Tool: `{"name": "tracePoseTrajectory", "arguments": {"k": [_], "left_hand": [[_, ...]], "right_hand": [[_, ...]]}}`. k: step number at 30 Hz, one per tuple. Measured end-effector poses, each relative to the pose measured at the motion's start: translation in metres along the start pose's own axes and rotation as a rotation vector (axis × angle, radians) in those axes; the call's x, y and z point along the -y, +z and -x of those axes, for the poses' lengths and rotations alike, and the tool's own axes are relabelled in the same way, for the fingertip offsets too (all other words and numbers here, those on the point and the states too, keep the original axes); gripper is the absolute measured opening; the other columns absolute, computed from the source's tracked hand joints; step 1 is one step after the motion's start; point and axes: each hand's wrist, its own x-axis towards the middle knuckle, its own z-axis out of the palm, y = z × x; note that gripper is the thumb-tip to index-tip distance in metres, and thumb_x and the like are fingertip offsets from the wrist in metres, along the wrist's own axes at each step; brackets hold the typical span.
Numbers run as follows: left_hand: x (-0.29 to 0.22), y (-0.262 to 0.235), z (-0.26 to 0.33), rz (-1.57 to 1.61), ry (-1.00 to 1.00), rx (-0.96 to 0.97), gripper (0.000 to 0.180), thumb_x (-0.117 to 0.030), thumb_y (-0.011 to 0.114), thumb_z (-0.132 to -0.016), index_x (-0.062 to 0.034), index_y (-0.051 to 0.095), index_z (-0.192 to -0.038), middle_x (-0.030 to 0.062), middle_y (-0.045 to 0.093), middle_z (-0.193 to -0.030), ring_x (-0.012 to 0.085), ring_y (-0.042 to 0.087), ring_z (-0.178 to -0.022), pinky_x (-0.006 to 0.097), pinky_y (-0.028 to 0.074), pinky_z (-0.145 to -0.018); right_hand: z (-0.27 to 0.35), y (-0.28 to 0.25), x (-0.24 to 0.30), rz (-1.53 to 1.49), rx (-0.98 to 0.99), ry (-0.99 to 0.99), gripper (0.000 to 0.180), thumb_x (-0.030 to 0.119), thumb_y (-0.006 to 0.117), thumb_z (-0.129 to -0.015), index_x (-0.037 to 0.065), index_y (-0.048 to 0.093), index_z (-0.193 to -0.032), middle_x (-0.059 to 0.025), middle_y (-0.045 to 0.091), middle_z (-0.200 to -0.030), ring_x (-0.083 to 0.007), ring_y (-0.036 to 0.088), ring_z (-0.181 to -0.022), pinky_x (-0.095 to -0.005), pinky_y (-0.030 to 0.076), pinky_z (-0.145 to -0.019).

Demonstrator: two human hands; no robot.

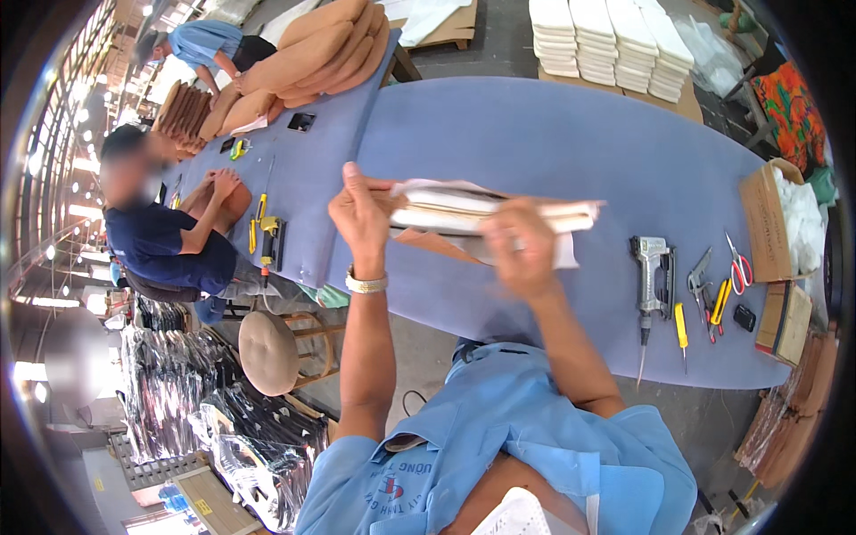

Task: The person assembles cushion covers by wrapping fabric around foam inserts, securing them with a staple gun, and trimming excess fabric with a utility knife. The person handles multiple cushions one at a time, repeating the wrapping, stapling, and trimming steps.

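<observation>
Above the blue work table (499, 125) I hold an upholstery pad (446, 208) edge-on, with white foam layers and brown covering loose along its sides. My left hand (361, 214) is closed round its left end, thumb up. In front of the pad's middle is my right hand (522, 245), its fingers smeared by motion. Whether it grips the covering or only touches it cannot be told. The nearest tool to it is a staple gun (653, 276) lying on the table to the right.
Pliers (699, 278), scissors (740, 266), a yellow cutter (720, 301) and a yellow-handled awl (681, 325) lie at right. Beyond stands a cardboard box (769, 223) with white stuffing. White foam stacks (606, 45) rise behind. A co-worker (169, 223) sits left, near brown cushions (325, 49) and a stool (267, 352).
</observation>
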Motion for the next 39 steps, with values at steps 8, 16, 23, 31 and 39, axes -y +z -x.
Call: {"name": "tracePoseTrajectory", "arguments": {"k": [8, 16, 23, 31, 39], "left_hand": [[0.128, -0.064, 0.029, 0.062, -0.201, -0.371, 0.054, -0.044, 0.052, -0.110, -0.0116, 0.044, -0.066, -0.0018, 0.045, -0.066, 0.0098, 0.038, -0.058, 0.031, 0.037, -0.051], [0.181, -0.090, 0.090, 0.295, -0.650, -0.510, 0.040, -0.043, 0.064, -0.102, -0.0032, 0.059, -0.099, 0.0035, 0.057, -0.090, 0.0167, 0.059, -0.083, 0.035, 0.054, -0.070], [0.214, -0.121, 0.114, 0.501, -0.697, -0.370, 0.042, -0.036, 0.058, -0.105, -0.0025, 0.059, -0.130, 0.0138, 0.069, -0.113, 0.0268, 0.071, -0.104, 0.043, 0.065, -0.080], [0.238, -0.137, 0.150, 0.743, -0.691, -0.287, 0.032, -0.029, 0.051, -0.107, 0.0001, 0.061, -0.096, 0.0146, 0.070, -0.096, 0.0300, 0.069, -0.100, 0.048, 0.055, -0.099], [0.219, -0.124, 0.163, 0.856, -0.747, -0.393, 0.039, -0.034, 0.046, -0.104, -0.0017, 0.066, -0.092, 0.0134, 0.070, -0.094, 0.0301, 0.066, -0.103, 0.050, 0.051, -0.103]], "right_hand": [[0.084, -0.144, -0.148, 0.077, -0.568, 0.786, 0.029, 0.030, 0.054, -0.109, 0.005, 0.069, -0.111, -0.0043, 0.071, -0.105, -0.0152, 0.065, -0.088, -0.0308, 0.050, -0.079], [0.055, -0.049, -0.183, -0.256, -0.323, 0.848, 0.044, 0.041, 0.046, -0.111, 0.007, 0.066, -0.131, -0.0082, 0.067, -0.128, -0.0192, 0.059, -0.117, -0.0337, 0.044, -0.106], [0.053, -0.030, -0.175, -0.393, -0.262, 0.882, 0.034, 0.032, 0.048, -0.112, 0.004, 0.067, -0.119, -0.0028, 0.068, -0.109, -0.0121, 0.060, -0.102, -0.0297, 0.048, -0.092], [0.076, -0.062, -0.156, -0.374, -0.198, 0.773, 0.035, 0.028, 0.046, -0.112, 0.001, 0.068, -0.112, -0.0069, 0.070, -0.108, -0.0145, 0.061, -0.098, -0.0308, 0.048, -0.091], [0.038, -0.054, -0.119, -0.406, -0.170, 0.726, 0.054, 0.043, 0.045, -0.107, 0.001, 0.072, -0.087, -0.0082, 0.070, -0.089, -0.0163, 0.063, -0.088, -0.0333, 0.051, -0.083]]}}
